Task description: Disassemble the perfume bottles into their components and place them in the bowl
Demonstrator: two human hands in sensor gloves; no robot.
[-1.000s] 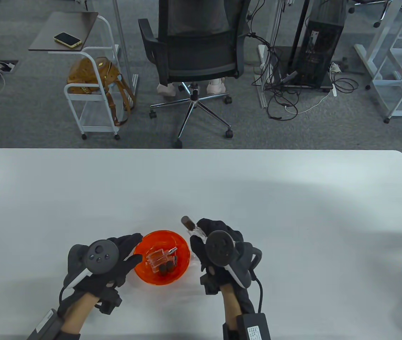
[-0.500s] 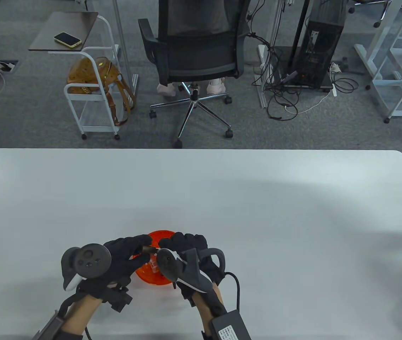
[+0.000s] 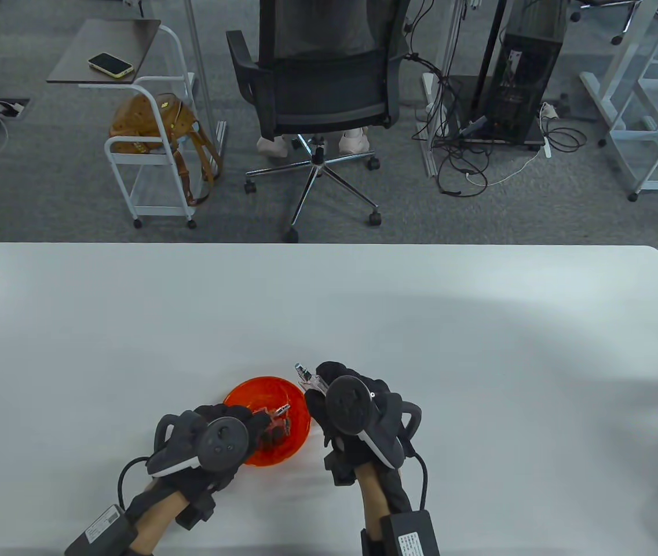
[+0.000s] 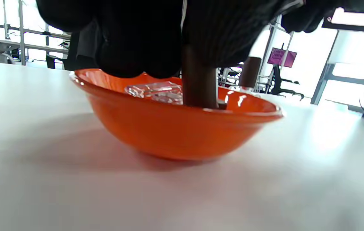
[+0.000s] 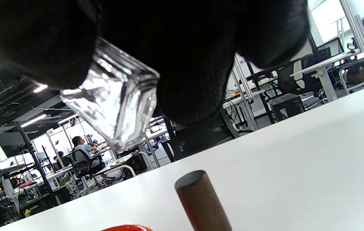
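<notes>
upper left of the table view: side cart point(image 3: 149, 150) with a phone point(image 3: 110, 65) on its top and a brown bag point(image 3: 152, 124) inside; office chair point(image 3: 320, 87) top centre, someone's shoes behind its base; PC tower point(image 3: 523, 75) and loose cables upper right; all on the floor, well apart from the white table point(image 3: 421, 324).

lower centre: left hand point(image 3: 213, 443) over the near-left rim of the orange bowl point(image 3: 297, 431), fingers curled round a brown cylindrical cap point(image 4: 199, 83); cap upright, long axis vertical, lower end below the rim; the hand hides most of the bowl from above; inside, a clear bottle body point(image 4: 156, 91) and small dark parts.

just right of the bowl: right hand point(image 3: 352, 408) grips a clear glass bottle point(image 5: 114, 102) clear of the table; bottle tilted, metal spray nozzle point(image 3: 301, 370) pointing up-left in the frame, beside the bowl's far-right rim.
</notes>
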